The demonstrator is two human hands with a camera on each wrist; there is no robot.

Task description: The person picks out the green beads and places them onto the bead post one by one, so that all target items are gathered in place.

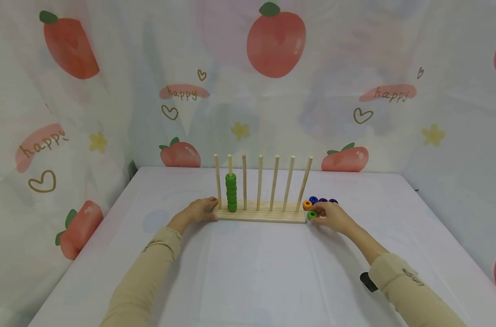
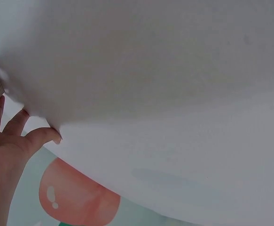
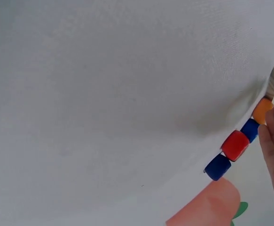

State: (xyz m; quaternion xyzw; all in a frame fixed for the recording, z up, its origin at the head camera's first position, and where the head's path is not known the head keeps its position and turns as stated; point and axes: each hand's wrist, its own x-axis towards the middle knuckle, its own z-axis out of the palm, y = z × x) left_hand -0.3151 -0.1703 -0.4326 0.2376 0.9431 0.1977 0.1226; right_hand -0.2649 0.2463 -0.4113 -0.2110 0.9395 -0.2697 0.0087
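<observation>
A wooden peg rack [image 1: 260,217] with several upright pegs stands at the middle of the table. Green ring beads [image 1: 231,193] are stacked on its second peg from the left; the other pegs carry none. My left hand [image 1: 197,210] holds the rack's left end, its fingertips on the wood. Beyond the rack's right end, my right hand [image 1: 331,216] pinches a single green bead [image 1: 311,215] between thumb and fingers. An orange bead [image 3: 263,110], a blue bead [image 3: 250,130], a red bead [image 3: 235,145] and another blue bead [image 3: 217,167] lie beside those fingers.
The white table [image 1: 252,272] meets a fruit-printed cloth backdrop [image 1: 248,113] at its back edge and left side. A small black object [image 1: 368,282] shows beside the right sleeve.
</observation>
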